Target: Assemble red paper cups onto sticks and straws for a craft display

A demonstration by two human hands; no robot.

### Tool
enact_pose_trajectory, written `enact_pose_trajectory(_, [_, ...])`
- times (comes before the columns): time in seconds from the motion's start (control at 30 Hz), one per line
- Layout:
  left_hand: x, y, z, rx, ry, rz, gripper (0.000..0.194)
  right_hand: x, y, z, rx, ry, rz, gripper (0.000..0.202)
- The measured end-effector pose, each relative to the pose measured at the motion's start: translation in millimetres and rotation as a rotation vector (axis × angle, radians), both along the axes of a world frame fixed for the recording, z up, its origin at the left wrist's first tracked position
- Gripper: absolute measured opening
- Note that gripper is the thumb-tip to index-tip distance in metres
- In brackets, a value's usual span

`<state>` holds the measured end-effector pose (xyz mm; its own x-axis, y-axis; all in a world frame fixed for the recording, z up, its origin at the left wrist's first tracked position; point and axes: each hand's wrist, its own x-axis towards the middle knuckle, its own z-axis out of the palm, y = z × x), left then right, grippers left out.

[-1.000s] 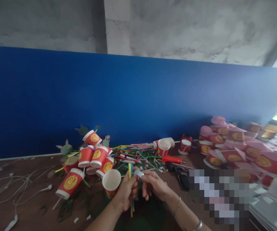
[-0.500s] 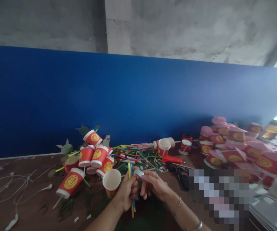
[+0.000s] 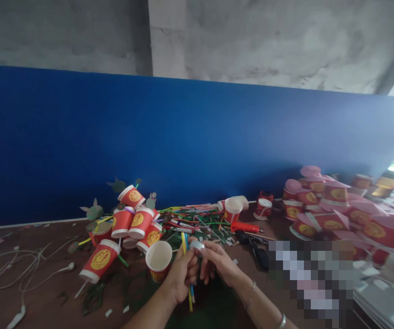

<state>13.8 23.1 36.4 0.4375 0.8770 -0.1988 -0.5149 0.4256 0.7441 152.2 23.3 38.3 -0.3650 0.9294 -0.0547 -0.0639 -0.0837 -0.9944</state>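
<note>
My left hand (image 3: 183, 276) is closed around a yellow straw (image 3: 190, 303) and a blue straw (image 3: 186, 241), which run lengthwise through the fist. Thumb and fingers of my right hand (image 3: 222, 264) pinch a small whitish strip (image 3: 197, 245) against the top of the left hand; its exact kind is unclear, and the fingers cover part of it. Just left of my left hand stands an upright paper cup (image 3: 159, 257), its white inside showing. The hands touch or nearly touch above the dark table (image 3: 169, 315).
Red paper cups (image 3: 141, 223) with straws and animal cutouts pile up at left. Behind my hands lie loose straws (image 3: 197, 209), and a red-handled tool (image 3: 245, 227) beside black scissors (image 3: 259, 251). Pink-topped cups (image 3: 334, 194) crowd the right. White earphones (image 3: 22, 292) tangle at far left.
My hands stay in nearly the same place. The straws' lower ends have shifted slightly to the right, and the right fingers have moved a little on the whitish strip.
</note>
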Motion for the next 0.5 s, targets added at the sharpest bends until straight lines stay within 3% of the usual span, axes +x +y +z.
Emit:
enact_pose_trajectory(0.1, [-2, 2, 1.0, 0.015, 0.003, 0.011, 0.052, -3, 2, -3.6, 0.169, -0.187, -0.097, 0.039])
enact_pose_trajectory(0.23, [-5, 2, 4.1, 0.064, 0.040, -0.003, 0.049, 1, 2, -6.4, 0.578, -0.591, -0.334, 0.031])
enact_pose_trajectory(0.33, [-2, -2, 7.2, 0.079, 0.156, 0.015, 0.052, 6, 0, -4.5, 0.757, -0.801, -0.377, 0.044])
enact_pose_trajectory(0.5, [8, -7, 7.6, 0.153, 0.334, 0.084, 0.052, 8, -5, 3.5, 0.926, -0.864, -0.382, 0.049])
